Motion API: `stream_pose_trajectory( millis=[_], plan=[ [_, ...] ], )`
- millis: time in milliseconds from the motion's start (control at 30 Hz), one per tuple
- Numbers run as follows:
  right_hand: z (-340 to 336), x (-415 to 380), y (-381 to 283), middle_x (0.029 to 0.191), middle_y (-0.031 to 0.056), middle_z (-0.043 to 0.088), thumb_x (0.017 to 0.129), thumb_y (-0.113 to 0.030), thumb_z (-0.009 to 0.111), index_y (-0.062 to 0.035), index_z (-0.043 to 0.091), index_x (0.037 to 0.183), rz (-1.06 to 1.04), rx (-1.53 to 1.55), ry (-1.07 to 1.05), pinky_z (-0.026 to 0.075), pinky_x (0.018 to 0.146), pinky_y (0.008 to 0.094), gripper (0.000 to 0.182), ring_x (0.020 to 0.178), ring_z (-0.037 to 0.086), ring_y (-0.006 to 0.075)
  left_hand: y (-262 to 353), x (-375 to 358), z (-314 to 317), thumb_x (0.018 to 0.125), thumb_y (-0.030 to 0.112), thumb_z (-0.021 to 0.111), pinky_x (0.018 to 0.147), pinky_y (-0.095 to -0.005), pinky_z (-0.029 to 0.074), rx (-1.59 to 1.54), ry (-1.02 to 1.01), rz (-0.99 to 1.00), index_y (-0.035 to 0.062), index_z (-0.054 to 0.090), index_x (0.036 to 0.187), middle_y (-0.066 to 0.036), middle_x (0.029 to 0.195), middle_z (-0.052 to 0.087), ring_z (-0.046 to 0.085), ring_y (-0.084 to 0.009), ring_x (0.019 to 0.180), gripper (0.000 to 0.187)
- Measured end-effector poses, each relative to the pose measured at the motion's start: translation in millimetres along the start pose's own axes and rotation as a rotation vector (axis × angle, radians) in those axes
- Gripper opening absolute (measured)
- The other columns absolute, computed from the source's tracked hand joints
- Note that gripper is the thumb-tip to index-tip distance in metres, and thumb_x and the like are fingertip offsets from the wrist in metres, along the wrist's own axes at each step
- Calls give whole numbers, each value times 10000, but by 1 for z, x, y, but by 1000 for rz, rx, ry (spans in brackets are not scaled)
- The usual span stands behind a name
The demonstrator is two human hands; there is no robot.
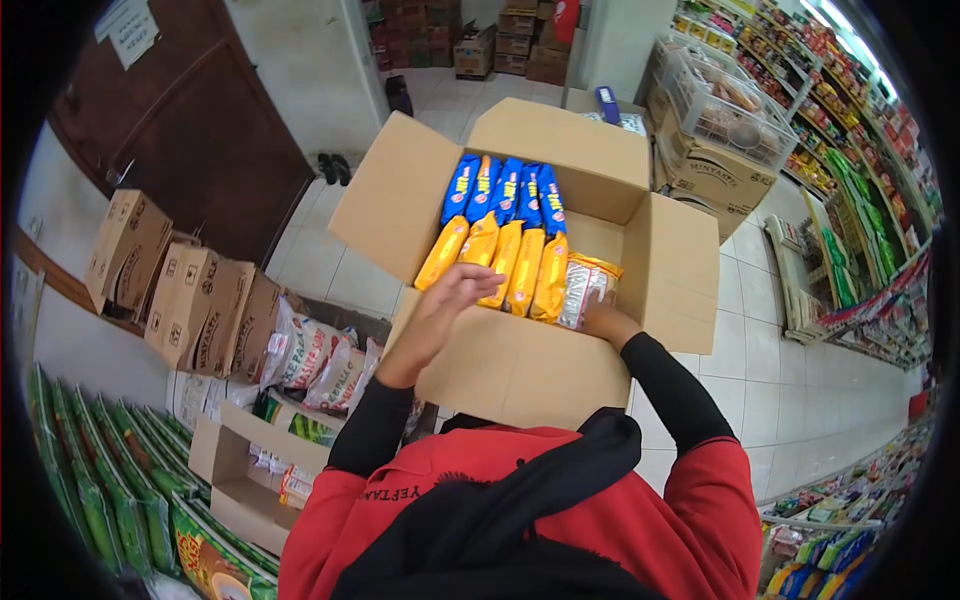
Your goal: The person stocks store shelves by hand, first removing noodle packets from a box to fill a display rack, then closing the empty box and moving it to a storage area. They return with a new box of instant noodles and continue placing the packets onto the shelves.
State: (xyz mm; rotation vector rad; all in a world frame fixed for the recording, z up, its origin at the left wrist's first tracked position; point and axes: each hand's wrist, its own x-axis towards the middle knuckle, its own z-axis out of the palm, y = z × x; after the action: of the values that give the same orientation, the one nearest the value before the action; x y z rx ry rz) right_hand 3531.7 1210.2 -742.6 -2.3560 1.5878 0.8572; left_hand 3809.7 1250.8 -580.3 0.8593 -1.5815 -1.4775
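An open cardboard box (520, 370) rests against my chest, its flaps spread. Inside stand a row of blue packets (505, 190) at the far side and a row of yellow packets (500, 262) nearer me. My left hand (455, 288) hovers over the near rim beside the yellow packets, fingers apart, holding nothing. My right hand (605, 322) is at the box's right near corner, gripping a silver and orange packet (588, 288) from below. Both arms wear black sleeves under a red shirt.
Shop aisle with white floor tiles. Brown cartons (190, 300) and rice bags (315, 355) are stacked at left, green bags (100, 480) below them. A wire basket (725, 105) sits on cartons at right, next to stocked shelves (850, 180). A dark door (190, 120) stands far left.
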Motion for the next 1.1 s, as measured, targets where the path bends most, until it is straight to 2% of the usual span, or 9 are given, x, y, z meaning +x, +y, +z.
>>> stream_pose_trajectory(
  millis=[200, 333, 433, 467, 600, 733, 800, 900, 1100],
  plan=[
    [10, -7, 16, 1242, 364, 426, 833, -171, 563, -127, 425, 1317, -88, 400, 337, 497, 788, 454, 505, 877, 599, 441, 17, -124, -86, 969, 403, 363, 979, -368, 402, 6, 421, 166, -13, 458, 1167, -209, 1188, 554, 556, -272, 1100, 470],
    [-13, -21, 29, 1061, 263, 592, 780, -196, 641, -54, 574, 1154, -191, 548, 346, 458, 869, 439, 406, 994, 567, 393, 7, -243, -145, 979, 377, 343, 964, -374, 411, 0, 869, 156, 4, 470, 1158, -201, 1179, 565, 567, -269, 1082, 432],
    [-20, -36, 40, 1113, 216, 583, 794, -133, 607, -7, 586, 1131, -281, 243, 743, 412, 918, 437, 361, 1026, 535, 396, 2, -344, -185, 978, 365, 366, 926, -348, 420, 42, 1246, 30, 38, 489, 1166, -147, 1191, 574, 569, -225, 1065, 397],
    [-60, -59, 26, 1141, 196, 587, 836, -143, 573, 6, 564, 1168, -90, 668, 461, 420, 917, 387, 365, 1049, 552, 346, -5, -376, -196, 975, 368, 377, 908, -332, 424, 38, 1401, -28, 53, 496, 1170, -129, 1194, 577, 569, -209, 1059, 389],
    [-97, -104, 9, 1193, 172, 569, 932, -177, 494, 5, 470, 1283, 85, 820, 555, 427, 894, 300, 396, 1101, 539, 204, -81, -508, -250, 949, 350, 447, 820, -297, 444, 16, 1751, -231, 77, 531, 1134, -78, 1111, 607, 578, -176, 993, 341],
    [-145, -136, -56, 1192, 162, 566, 945, -157, 478, -4, 456, 1302, -1, 805, 634, 422, 903, 307, 389, 1102, 537, 199, -243, -636, -313, 913, 242, 519, 692, -309, 500, 475, 1331, -994, 61, 586, 1033, -84, 980, 636, 621, -199, 849, 227],
    [-166, -149, -89, 1196, 152, 559, 947, -135, 474, -7, 446, 1311, -103, 899, 712, 411, 918, 299, 387, 1105, 530, 189, -307, -635, -304, 852, 260, 600, 646, -321, 487, -420, 1672, -528, -37, 587, 970, -76, 777, 591, 603, -215, 777, 320],
    [-192, -163, -131, 1195, 143, 558, 945, -108, 470, 3, 457, 1296, -104, 888, 693, 401, 934, 296, 368, 1104, 529, 192, -370, -635, -283, 788, 275, 685, 720, -354, 496, -540, 1654, -781, -65, 564, 1033, -100, 812, 597, 604, -241, 821, 436],
    [-207, -184, -164, 1158, 152, 583, 936, -81, 466, 14, 467, 1282, -71, 873, 640, 413, 930, 312, 359, 1072, 553, 201, -320, -564, -246, 634, 253, 819, 778, -351, 473, 100, 1846, -1211, -42, 548, 1074, -202, 979, 614, 570, -260, 946, 595]
  ],
)
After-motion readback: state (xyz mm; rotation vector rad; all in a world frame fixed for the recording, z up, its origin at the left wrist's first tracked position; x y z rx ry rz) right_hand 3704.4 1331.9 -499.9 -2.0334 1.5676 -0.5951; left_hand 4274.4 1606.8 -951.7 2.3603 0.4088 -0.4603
